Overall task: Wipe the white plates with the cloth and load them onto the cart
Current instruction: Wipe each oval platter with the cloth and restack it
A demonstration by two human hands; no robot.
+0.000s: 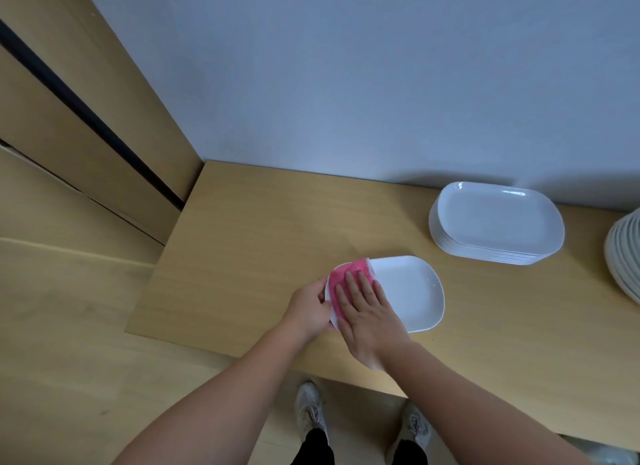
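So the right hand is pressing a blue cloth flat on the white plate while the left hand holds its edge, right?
Not quite: the head view shows the cloth is pink, not blue. The right hand does press it flat on the white plate while the left hand holds the plate's edge.

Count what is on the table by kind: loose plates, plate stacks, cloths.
loose white plate: 1
plate stacks: 2 (oblong stack, round stack)
pink cloth: 1
Total: 4
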